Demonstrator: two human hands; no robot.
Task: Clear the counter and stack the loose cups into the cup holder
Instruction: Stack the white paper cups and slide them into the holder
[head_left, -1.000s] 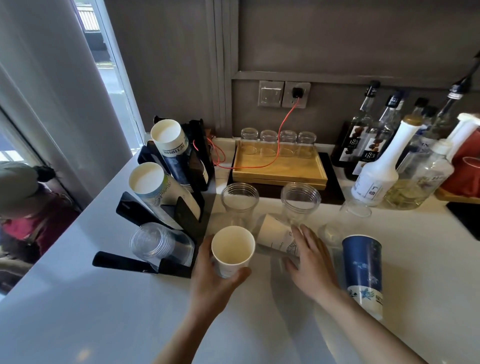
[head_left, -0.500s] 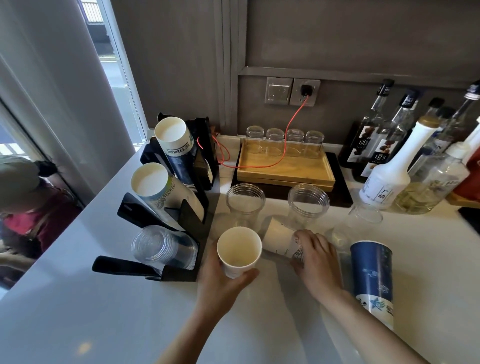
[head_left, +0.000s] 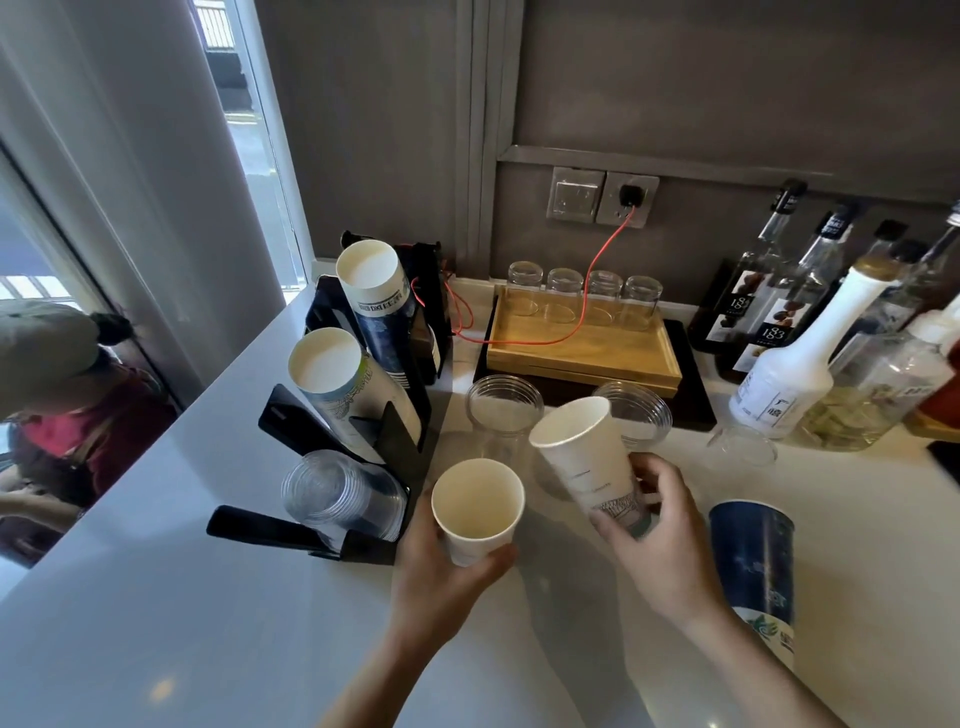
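A person's two bare hands worked over a white surface (head_left: 156, 597), each holding a paper cup. The left hand (head_left: 441, 577) wrapped its fingers (head_left: 501, 555) around a short white paper cup (head_left: 475, 512), upright with its mouth toward the camera, probably kept steady as the receiving cup. The right hand (head_left: 660, 540) gripped a taller white printed paper cup (head_left: 589, 460) near its base, tilted with the rim leaning toward ten o'clock, seemingly so the two could be nested or carried to the rack. At nine o'clock from the hands stood a black tiered cup holder (head_left: 395, 447): two slanted stacks of paper cups (head_left: 358, 384) above and a sleeve of clear plastic cups (head_left: 343, 493) lying in the lowest slot, all mouths angled outward for easy loading. At twelve o'clock, two loose clear plastic cups (head_left: 504, 410) stood upright, one partly hidden behind the tilted cup. At three o'clock a blue paper cup (head_left: 753, 566) stood upside down beside the right forearm. Syrup bottles (head_left: 779, 306) and a wooden tray (head_left: 582, 343) of glasses lined the wall. Several loose cups remained unstacked.
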